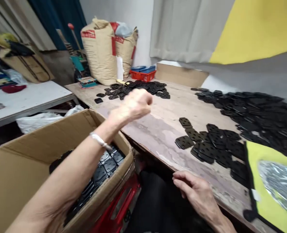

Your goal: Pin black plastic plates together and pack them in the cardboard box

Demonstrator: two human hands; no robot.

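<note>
A: Left hand [136,104] first: raised above the near table edge, fingers curled into a loose fist, blurred. Can't tell if anything is inside it. Thin pale bracelet [99,140] on that forearm.

B: Right hand [196,192]?

A: Low at the table's front edge, fingers together and slightly bent, tips touching or just off the wood. Nothing pinched.

B: Nearest parts?

A: Black plates [207,145]: flat, dark, roughly square with rounded corners, small holes or dimples across each face. A loose overlapping cluster lies on the wooden table [162,129], near the right hand, up and right of it. One plate [185,122] sits at the cluster's far edge.

B: Anything under the left arm?

A: Open cardboard box [24,161] left of the table, same plates stacked inside [106,165], glossier there. Forearm crosses above it. Red crate [119,207] below the box.

B: Further out?

A: Big heap of plates [255,113] along the right side, another pile [138,88] at the far end. Yellow bag [271,184] with silvery bits at near right. Two tan sacks [102,51] stand at the far end, red tray [143,75] beside them, with a blue one on top. White table [27,97] off to the left.
</note>
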